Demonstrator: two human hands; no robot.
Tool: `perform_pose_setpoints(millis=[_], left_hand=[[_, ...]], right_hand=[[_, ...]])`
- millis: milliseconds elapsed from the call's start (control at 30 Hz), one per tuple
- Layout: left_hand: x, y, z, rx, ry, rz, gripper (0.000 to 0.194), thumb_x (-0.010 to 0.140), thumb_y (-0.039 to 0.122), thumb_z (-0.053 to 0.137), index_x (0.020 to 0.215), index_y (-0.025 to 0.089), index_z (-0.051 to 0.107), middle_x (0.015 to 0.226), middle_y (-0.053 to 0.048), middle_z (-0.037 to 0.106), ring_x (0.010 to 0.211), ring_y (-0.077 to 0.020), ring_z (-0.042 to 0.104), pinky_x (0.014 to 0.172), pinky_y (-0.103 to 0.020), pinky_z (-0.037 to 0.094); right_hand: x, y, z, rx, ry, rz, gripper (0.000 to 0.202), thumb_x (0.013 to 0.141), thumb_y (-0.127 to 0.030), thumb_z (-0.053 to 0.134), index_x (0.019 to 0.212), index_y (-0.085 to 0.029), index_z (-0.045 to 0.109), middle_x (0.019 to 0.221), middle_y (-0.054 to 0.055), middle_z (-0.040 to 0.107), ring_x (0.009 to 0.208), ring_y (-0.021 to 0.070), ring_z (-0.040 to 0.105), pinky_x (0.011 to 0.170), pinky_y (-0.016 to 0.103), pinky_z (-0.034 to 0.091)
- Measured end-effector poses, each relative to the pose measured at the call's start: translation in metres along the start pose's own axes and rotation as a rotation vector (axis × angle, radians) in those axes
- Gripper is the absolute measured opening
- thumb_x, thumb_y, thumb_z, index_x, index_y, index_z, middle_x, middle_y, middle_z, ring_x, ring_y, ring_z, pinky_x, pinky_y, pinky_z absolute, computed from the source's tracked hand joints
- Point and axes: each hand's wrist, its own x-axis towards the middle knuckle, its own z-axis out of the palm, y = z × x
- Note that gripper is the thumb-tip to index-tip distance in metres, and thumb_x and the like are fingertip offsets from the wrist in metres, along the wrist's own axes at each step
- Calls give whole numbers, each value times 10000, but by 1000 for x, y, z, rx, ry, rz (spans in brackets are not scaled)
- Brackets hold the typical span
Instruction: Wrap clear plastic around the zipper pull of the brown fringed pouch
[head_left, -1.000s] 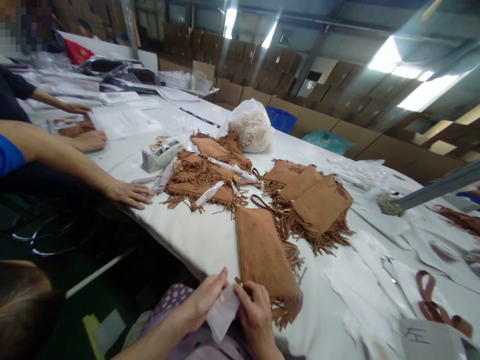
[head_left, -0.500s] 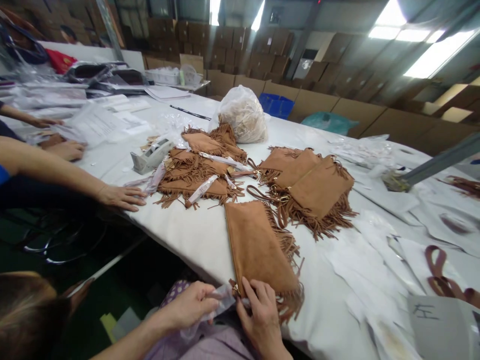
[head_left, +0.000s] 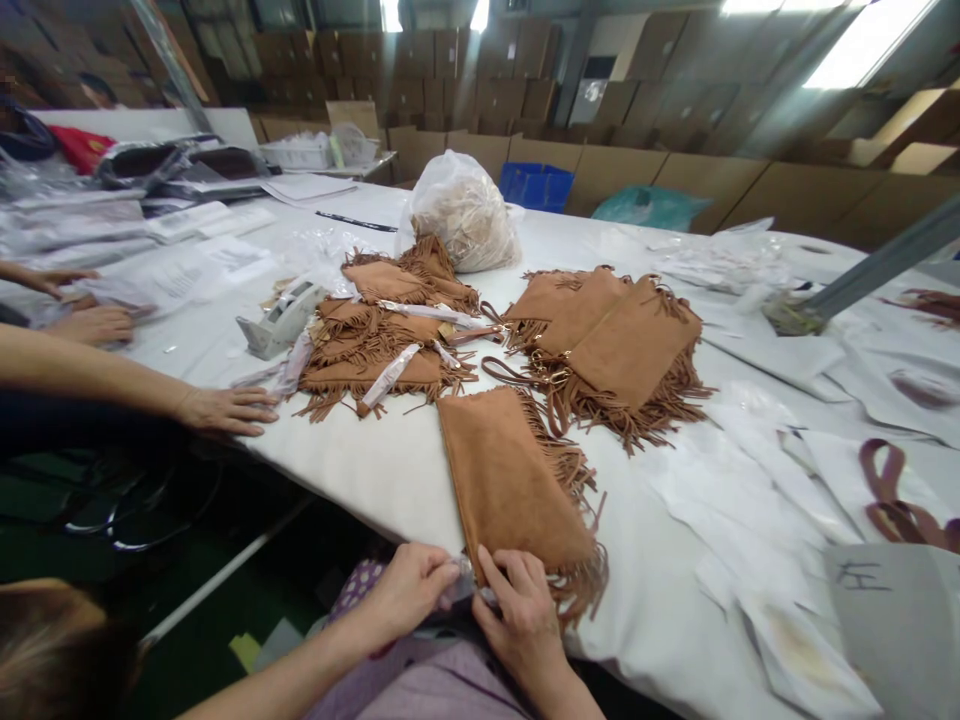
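- Left hand: positioned at near table edge; fingers pinched narrow on a small translucent wrap at the near corner of the fringed pouch.
- Right hand: placed just beside the left hand, thumb and forefinger closed tight on the same corner of the pouch, approx. at the zip end; remaining fingers are curled over the fringe.
- Fringed pouch: tan suede, laid flat on the white table, long side running away from the person, fringe along its right and near edges. Near end overhangs the table edge slightly, at the hands.
- Wrap: mostly covered by the fingers; exact shape cannot be told.
- Stack of pouches: same tan colour, located beyond and to the right of the held pouch, with wrist straps and gold hardware at its left side.
- Second pile: fringed pieces with white-wrapped parts, located beyond and to the left.
- Plastic bag: filled w/ pale material, set behind both piles.
- Tape dispenser: set left of the second pile.
- Co-worker's hand: laid flat on the table edge at left, fingers spread, near the second pile.
- Paper sheets: scattered over the table at right.
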Motion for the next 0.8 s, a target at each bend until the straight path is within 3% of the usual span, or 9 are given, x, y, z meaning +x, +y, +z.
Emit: perform_pose_setpoints(millis=[300,467,633,800], left_hand=[[23,10,11,-155,-84,-240,142,653,277,571,735,178,511,472,8,582,455,-171,569,464,-250,425],[21,5,4,-348,-176,-320,111,600,257,549,630,150,563,517,-34,609,472,-151,556,478,-246,422],[16,0,5,-419,-56,-353,140,561,229,569,476,172,474,404,40,435,383,-92,374,404,-226,267],[19,3,11,-420,1,-345,165,560,221,590,467,176,460,398,54,411,397,-89,363,424,-224,260]], right_hand=[[0,2,0,26,1,-25,382,821,-131,525,1201,-150,567,879,77,579,845,223,510,749,389,465],[2,-2,-13,134,-41,26,434,811,-188,553,1244,-162,525,954,89,571,875,229,522,763,393,461],[9,-7,-19,213,-99,130,381,836,-309,589,1191,-178,552,955,75,593,862,224,533,760,374,434],[27,-12,-21,222,-196,243,152,827,-284,628,965,-232,667,800,23,603,780,193,552,691,309,394]])
